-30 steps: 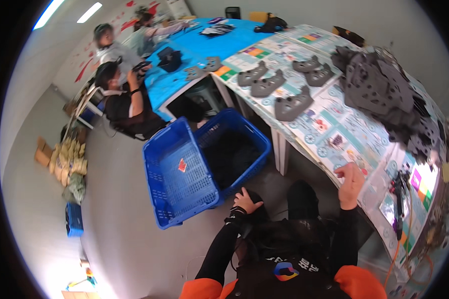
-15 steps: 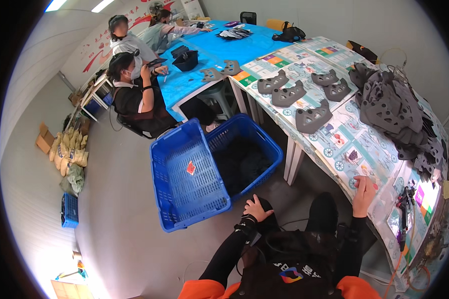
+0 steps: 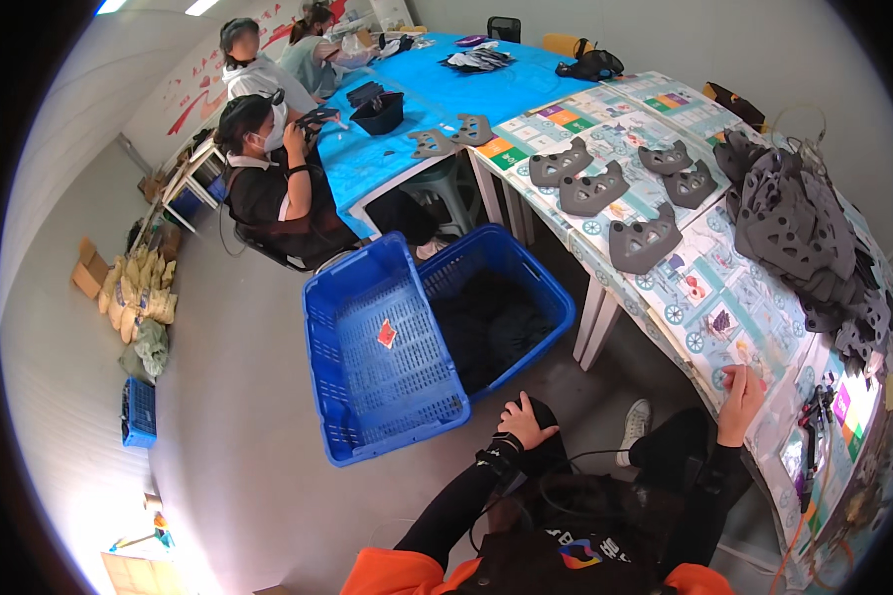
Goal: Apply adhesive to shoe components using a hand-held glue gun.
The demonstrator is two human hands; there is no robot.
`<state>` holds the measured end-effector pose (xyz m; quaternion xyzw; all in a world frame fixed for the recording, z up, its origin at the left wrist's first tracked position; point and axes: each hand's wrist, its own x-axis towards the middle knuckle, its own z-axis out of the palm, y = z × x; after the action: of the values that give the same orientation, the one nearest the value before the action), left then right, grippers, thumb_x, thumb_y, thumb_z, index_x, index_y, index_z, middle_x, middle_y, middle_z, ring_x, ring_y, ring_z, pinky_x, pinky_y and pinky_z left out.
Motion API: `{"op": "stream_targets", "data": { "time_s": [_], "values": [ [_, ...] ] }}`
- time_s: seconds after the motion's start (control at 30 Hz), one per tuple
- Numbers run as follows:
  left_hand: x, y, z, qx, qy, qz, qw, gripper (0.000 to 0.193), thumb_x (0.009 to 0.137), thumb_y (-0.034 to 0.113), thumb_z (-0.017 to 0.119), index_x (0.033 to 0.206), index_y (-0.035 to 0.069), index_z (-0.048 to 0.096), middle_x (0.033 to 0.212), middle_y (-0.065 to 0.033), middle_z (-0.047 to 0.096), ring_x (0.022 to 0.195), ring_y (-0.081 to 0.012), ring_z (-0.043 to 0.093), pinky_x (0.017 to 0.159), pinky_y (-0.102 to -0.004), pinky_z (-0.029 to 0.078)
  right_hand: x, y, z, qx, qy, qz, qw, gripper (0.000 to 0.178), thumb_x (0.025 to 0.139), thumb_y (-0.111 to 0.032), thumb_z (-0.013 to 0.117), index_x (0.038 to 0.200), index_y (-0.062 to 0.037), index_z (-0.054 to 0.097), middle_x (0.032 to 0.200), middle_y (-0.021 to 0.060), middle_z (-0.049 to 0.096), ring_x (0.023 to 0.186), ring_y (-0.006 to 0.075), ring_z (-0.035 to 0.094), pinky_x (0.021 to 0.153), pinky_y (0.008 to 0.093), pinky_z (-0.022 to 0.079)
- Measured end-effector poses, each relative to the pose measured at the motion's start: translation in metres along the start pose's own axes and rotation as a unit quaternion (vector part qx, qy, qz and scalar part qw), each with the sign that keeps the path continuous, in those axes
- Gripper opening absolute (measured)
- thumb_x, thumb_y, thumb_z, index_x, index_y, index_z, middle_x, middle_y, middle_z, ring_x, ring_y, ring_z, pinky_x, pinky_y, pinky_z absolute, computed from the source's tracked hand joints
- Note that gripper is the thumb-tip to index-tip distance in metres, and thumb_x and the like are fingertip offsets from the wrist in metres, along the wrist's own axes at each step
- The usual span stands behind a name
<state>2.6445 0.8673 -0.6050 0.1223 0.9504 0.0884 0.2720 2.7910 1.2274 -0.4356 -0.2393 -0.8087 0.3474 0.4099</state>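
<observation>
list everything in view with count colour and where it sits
long patterned tabletop: 1, white multicoloured, right
smooth covered table: 1, blue, beyond it
flat perforated curved pieces: 7, grey, five on patterned tabletop, two on blue table
heap of perforated pieces: 1, dark grey, patterned tabletop's right side; pieces uncountable
slatted plastic baskets: 3, blue, two overlapping at centre, one far left
open-topped bin: 1, black, blue table
bulging sacks: several, tan, far left
open cardboard box: 1, brown, beside sacks
slim corded tool: 1, black, patterned tabletop's near right
co-workers: 3, black, white and pale clothes, at blue table
left hand grip: 1, bare, on left knee
right hand grip: 1, bare, at patterned tabletop's near edge
</observation>
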Motion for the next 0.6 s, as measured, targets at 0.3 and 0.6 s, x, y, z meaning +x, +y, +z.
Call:
{"op": "stream_targets", "data": {
  "time_s": [0.3,0.6],
  "values": [
    [-0.005,0.007,0.002,0.018,0.015,-0.021,0.999,0.13,0.077,0.079,0.071,0.164,0.001,0.013,0.143,-0.0322,0.044,0.127,-0.047,0.057,0.101,-0.0506,0.054,-0.001,0.0,-0.003,0.026,-0.015,0.014,0.999,0.034,0.108,-0.016,0.05,0.088,0.0018,0.069,0.071,0.0049,0.058,0.067,0.0131,0.055,0.064,0.0288,0.041],
    [-0.01,0.011,0.006,0.01,0.029,-0.073,0.997,0.128,0.075,0.074,0.077,0.164,0.006,0.016,0.148,-0.03,0.041,0.129,-0.0444,0.055,0.097,-0.0537,0.055,0.002,-0.011,-0.006,0.056,-0.041,-0.005,0.998,0.033,0.107,-0.014,0.049,0.087,0.0025,0.069,0.071,0.0063,0.057,0.066,0.0153,0.054,0.063,0.0303,0.04]
  ]
}}
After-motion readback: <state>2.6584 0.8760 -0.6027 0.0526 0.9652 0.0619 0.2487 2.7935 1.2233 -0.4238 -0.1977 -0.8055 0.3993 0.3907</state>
